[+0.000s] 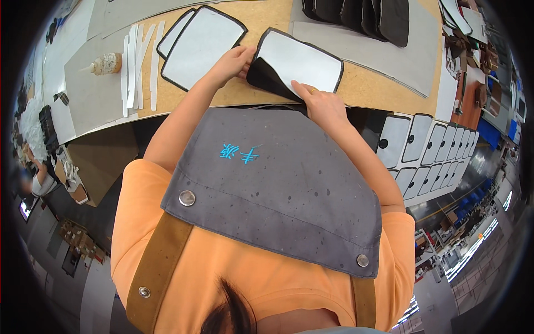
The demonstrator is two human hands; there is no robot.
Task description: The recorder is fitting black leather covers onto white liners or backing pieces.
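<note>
A white flat panel with a black border (305,60) lies on the tan work board right in front of me. Its near-left part is lifted and curled back, so a black underside (267,78) shows. My left hand (236,62) is closed at the panel's left edge, its fingertips partly hidden. On the near edge my right hand (324,104), with a ring on one finger, pinches the panel between thumb and fingers. Two similar black-bordered white panels (203,47) lie overlapped just left of my left hand.
Thin white strips (132,67) and a bottle of amber liquid (107,64) lie at the left. Black pieces (361,16) are stacked at the far right on grey sheet (384,61). Below right, rows of black-bordered panels (436,142) stand beside the table. Another person (41,181) is at far left.
</note>
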